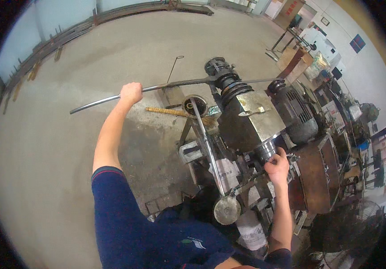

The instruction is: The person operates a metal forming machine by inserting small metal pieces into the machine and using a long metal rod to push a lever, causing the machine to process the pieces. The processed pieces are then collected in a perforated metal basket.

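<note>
My left hand point(132, 92) is wrapped round a long metal lever point(96, 103). The lever reaches across to the back end of a belt-driven machine point(264, 115) with a spindle and pulleys. At the machine's near end, my right hand point(277, 168) is closed against the face of a shiny round chuck point(266, 149). Its fingers curl at the chuck's rim, and whatever they pinch there is hidden. Between my arms a slanting steel bar point(212, 158) runs from a round cup-shaped fitting point(195, 106) down to a round metal disc point(227, 210).
An electric motor point(301, 114) sits right of the spindle housing, with a brown metal cabinet point(312, 179) below it. A yellowish stick point(164, 111) lies left of the cup. At lower right is a caged fan point(365, 215). Long metal stock point(125, 14) lines the far wall.
</note>
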Available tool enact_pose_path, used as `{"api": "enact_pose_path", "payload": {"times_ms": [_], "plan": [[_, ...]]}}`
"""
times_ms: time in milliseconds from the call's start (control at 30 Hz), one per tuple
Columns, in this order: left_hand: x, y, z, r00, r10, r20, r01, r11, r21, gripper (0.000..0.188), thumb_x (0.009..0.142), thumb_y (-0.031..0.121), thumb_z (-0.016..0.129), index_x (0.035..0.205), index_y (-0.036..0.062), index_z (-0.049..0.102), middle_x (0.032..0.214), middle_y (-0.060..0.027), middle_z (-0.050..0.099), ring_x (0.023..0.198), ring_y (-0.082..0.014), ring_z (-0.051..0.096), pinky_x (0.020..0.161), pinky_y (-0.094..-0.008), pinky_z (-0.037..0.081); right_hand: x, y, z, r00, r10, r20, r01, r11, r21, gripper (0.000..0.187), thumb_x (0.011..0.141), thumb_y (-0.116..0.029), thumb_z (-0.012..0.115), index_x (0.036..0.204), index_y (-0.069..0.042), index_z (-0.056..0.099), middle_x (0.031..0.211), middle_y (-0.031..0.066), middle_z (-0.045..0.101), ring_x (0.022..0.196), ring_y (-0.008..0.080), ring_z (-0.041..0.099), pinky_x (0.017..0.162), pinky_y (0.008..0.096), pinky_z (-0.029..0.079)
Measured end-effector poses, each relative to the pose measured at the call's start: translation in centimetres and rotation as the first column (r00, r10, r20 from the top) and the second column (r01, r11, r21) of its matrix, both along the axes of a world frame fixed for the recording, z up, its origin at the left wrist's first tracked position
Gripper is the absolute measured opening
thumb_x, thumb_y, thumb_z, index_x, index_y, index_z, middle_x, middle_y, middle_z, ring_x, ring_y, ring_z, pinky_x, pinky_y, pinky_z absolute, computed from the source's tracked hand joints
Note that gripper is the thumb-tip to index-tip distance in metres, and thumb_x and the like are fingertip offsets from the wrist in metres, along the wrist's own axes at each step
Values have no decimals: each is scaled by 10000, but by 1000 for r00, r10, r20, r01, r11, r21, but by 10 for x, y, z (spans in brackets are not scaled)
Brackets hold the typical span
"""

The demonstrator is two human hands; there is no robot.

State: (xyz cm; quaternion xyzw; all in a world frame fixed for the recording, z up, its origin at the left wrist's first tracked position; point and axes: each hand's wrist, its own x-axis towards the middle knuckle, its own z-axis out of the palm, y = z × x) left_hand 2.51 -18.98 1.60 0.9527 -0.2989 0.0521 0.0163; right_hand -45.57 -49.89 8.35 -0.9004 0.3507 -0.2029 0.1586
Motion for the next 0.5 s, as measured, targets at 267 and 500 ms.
{"api": "enact_pose_path", "payload": {"times_ms": [267,500], "plan": [[-119,-69,-95,957,-245,-158,72,723,-687,238,778,226,550,930,48,591,811,-155,617,744,-298,601,641,-399,463,-106,42,20,953,-82,293,115,988,-100,216,510,-62,530,715,-4,569,1206,178,460,932,280,512,823,341,416],[-221,-121,-161,829,-369,-419,488,844,221,357,710,290,607,1018,115,561,940,-105,620,911,-270,591,741,-388,479,-258,91,-2,871,-484,82,477,874,98,248,516,-84,586,755,-21,606,1201,197,478,965,316,544,816,350,443]]}}
